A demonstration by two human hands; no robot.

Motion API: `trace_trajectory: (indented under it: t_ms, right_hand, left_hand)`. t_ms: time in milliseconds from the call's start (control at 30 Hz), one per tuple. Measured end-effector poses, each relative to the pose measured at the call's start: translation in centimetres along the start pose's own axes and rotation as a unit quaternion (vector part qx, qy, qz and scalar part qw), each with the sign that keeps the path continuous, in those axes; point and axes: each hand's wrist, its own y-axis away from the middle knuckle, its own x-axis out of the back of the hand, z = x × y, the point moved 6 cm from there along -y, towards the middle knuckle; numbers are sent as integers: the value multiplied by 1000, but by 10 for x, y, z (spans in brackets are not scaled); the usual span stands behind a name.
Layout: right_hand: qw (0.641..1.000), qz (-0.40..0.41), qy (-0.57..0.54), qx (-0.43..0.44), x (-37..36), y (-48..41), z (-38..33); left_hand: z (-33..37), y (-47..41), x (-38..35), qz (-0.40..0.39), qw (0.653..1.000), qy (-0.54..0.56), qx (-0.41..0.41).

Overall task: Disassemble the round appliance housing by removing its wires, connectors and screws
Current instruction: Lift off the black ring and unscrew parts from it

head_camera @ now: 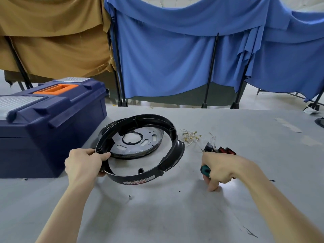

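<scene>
The left hand grips the left rim of the black ring housing, which is tilted above the bench over a metal plate, while the right hand curls round a green-handled screwdriver, one fingertip on the bench, near loose wires.

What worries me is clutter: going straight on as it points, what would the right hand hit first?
Likely the black housing ring, up-left of the right hand; depth is unclear.
</scene>
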Motion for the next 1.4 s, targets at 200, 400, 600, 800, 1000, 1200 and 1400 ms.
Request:
trace_trajectory:
  t_ms: [200, 400, 600, 800, 1000, 1200, 1400]
  right_hand:
    - [993, 117, -24, -5, 31, -3, 28]
    - [986, 160, -33, -43, 28, -13, 45]
    - [968, 246, -46, -34, 51, -4, 50]
    - [962, 248, -56, 101, 36, -6, -18]
    - [953, 258, 34, 154, -2, -28, -73]
    - [937, 292, 98, 167, -6, -32, -89]
    - [946, 297, 100, 85, 0, -32, -62]
  left_hand:
    - [-3, 5, 0, 9, 1000, 13, -1]
    - [-5, 4, 4, 26, 999, 32, 11]
    - [-4, 5, 6, 39, 998, 41, 12]
    - [-5, 4, 7, 41, 998, 54, 10]
    - [-9, 2, 11, 50, 997, 63, 19]
    - [-12, -3, 11, 55, 996, 66, 21]
    - [-13, -4, 11, 58, 996, 60, 18]
